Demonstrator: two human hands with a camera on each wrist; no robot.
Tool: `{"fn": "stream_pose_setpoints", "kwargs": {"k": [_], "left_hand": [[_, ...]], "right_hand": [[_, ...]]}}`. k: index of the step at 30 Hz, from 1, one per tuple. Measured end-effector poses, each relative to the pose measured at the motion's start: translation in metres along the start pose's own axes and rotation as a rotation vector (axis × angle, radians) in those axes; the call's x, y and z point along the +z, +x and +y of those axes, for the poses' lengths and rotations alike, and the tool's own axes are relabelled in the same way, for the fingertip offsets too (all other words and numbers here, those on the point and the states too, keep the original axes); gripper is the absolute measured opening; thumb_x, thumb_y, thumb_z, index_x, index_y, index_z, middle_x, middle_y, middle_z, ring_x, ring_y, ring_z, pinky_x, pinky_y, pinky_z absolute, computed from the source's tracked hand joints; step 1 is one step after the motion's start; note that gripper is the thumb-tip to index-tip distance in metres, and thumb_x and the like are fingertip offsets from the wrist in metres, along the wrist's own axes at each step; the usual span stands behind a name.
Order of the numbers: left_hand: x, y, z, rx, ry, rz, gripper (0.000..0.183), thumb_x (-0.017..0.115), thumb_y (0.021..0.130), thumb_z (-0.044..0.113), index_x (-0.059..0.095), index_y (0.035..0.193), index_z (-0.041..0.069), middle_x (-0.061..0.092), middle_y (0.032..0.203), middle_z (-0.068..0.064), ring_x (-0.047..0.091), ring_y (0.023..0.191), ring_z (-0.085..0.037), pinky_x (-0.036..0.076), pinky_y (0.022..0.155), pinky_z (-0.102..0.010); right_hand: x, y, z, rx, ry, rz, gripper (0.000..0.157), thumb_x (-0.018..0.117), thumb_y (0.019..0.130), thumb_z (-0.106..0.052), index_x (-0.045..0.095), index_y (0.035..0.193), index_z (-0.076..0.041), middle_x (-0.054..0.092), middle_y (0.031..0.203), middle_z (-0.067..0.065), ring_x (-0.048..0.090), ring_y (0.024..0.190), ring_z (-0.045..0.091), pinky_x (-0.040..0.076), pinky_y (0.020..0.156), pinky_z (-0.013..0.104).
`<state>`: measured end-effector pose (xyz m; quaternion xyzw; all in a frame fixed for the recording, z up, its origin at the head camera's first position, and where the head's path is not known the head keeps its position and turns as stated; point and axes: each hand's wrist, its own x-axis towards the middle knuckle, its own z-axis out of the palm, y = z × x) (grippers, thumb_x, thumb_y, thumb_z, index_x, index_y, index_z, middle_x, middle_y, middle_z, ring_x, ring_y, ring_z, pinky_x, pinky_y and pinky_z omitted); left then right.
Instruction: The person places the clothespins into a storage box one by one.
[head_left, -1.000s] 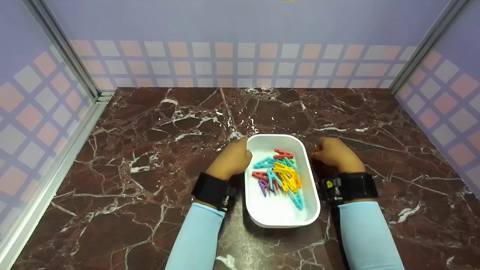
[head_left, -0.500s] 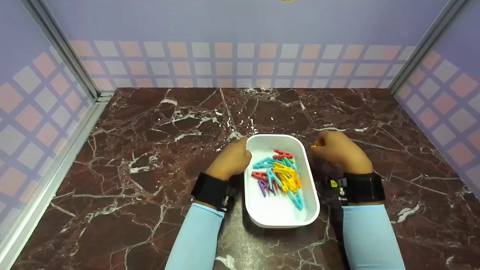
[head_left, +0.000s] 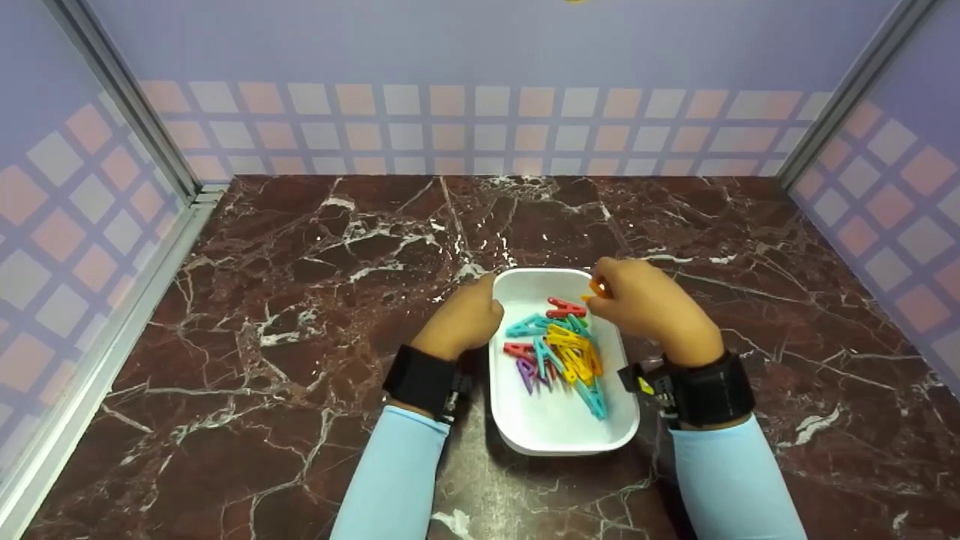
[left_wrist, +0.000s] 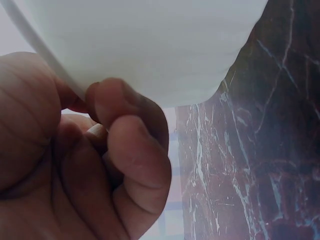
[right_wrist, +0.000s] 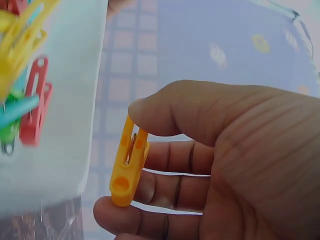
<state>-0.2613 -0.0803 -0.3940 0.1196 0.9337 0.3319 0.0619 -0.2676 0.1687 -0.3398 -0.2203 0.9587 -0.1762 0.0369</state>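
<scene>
A white plastic tub (head_left: 551,427) stands on the tabletop, with several clothespins in red, teal, yellow, green and purple heaped inside. My left hand (head_left: 463,315) grips the tub's left rim near its far corner; in the left wrist view curled fingers (left_wrist: 135,155) and the thumb close on that rim. Over the tub's far right corner, my right hand (head_left: 649,304) pinches an orange-yellow clothespin (right_wrist: 129,162) between thumb and fingers. A red clothespin (head_left: 566,307) lies in the tub just below that hand. The heap's yellow clothespins (head_left: 574,352) overlap one another.
The table (head_left: 315,420) is dark red marble with white veins. A tiled-pattern panel (head_left: 450,112) closes off the back, and side panels in metal frames (head_left: 127,97) stand at left and right.
My right hand has risen off the table beside the tub and moved left over its far right corner, carrying the orange-yellow clothespin. The left hand and tub have stayed put.
</scene>
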Motion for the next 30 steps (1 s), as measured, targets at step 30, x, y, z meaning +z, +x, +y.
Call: {"fn": "stream_pose_setpoints", "kwargs": {"k": [30], "left_hand": [[0.001,-0.001,0.002,0.008,0.001,0.013,0.050,0.040,0.096,0.008,0.040,0.144,-0.004,0.061,0.126,-0.022,0.057,0.120,-0.034,0.041,0.106,-0.042]], "right_hand": [[0.028,0.011,-0.015,-0.081,-0.165,-0.153,0.023,0.071,0.088,-0.012,0.065,0.109,-0.005,0.068,0.101,0.011,0.063,0.087,0.030,0.051,0.079,0.049]]}}
